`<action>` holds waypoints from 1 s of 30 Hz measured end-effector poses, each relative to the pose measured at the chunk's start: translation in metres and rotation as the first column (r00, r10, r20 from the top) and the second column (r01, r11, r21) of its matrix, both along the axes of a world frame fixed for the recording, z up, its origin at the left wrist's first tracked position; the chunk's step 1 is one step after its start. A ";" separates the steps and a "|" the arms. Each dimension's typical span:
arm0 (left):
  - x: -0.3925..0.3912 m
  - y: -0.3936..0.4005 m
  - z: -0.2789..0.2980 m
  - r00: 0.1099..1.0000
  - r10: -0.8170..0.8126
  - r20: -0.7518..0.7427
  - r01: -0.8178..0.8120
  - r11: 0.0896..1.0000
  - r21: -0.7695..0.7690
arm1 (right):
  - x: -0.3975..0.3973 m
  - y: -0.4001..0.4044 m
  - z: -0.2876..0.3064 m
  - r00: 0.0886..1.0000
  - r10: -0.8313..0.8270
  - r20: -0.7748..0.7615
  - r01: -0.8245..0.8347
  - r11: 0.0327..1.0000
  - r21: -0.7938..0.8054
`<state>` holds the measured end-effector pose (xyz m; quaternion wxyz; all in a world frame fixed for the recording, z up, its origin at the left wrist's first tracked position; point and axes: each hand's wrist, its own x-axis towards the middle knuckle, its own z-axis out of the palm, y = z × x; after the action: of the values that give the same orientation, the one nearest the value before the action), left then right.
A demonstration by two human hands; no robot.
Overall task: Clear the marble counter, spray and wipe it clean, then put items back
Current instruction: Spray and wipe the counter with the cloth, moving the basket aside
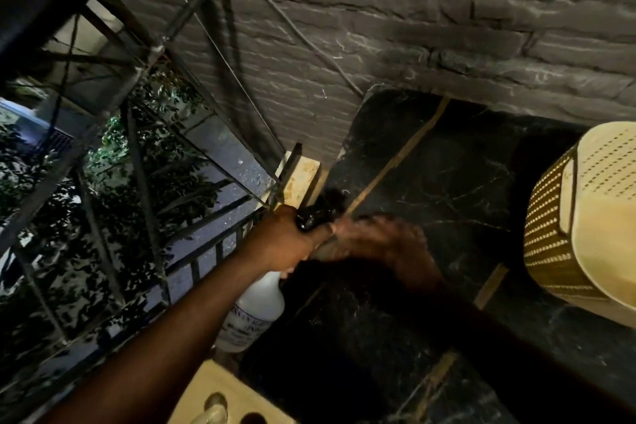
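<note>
My left hand (284, 237) grips the black trigger head of a white spray bottle (254, 310), with the nozzle pointing over the black marble counter (464, 182). The bottle hangs below my fist at the counter's left edge. My right hand (382, 244) lies low over the counter just right of the nozzle. It is blurred by motion, so I cannot make out its fingers. A pale smear shows at its fingertips, and I cannot tell whether that is a cloth.
A beige perforated basket (585, 217) stands on the counter at the right. A beige object with round holes (220, 399) sits at the bottom edge. A metal railing (137, 182) with foliage beyond runs along the left. A dark stone wall (378, 27) backs the counter.
</note>
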<state>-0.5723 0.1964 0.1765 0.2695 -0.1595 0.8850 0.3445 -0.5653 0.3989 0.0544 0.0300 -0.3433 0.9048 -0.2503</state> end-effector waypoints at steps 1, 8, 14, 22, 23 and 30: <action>0.002 0.000 -0.001 0.999 -0.017 0.033 0.017 1.000 0.014 | -0.017 0.005 -0.004 0.983 -0.173 -0.055 0.176 0.983 0.057; 0.024 -0.001 -0.015 1.000 -0.016 -0.023 0.013 0.990 -0.139 | -0.013 -0.070 -0.003 0.885 -0.453 0.107 0.457 0.889 -0.014; 0.057 -0.012 -0.016 0.999 0.034 -0.034 -0.038 0.990 -0.133 | 0.050 0.017 -0.024 0.986 -0.122 0.115 0.120 0.992 0.028; 0.079 -0.023 -0.009 0.997 -0.015 -0.073 0.009 0.997 -0.079 | 0.079 -0.085 -0.015 0.957 -0.257 0.135 0.245 0.964 0.099; 0.084 -0.022 -0.007 0.999 -0.020 -0.042 0.017 0.998 -0.054 | 0.112 -0.072 -0.021 0.971 -0.142 0.192 0.128 0.988 0.082; 0.140 -0.038 -0.010 0.998 -0.068 0.002 0.068 0.996 -0.058 | 0.094 -0.027 -0.014 0.884 -0.453 0.115 0.436 0.888 0.145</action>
<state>-0.4325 0.1584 0.1665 0.2761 -0.1371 0.8996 0.3092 -0.4714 0.3723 0.0407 0.0572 -0.1051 0.9676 -0.2224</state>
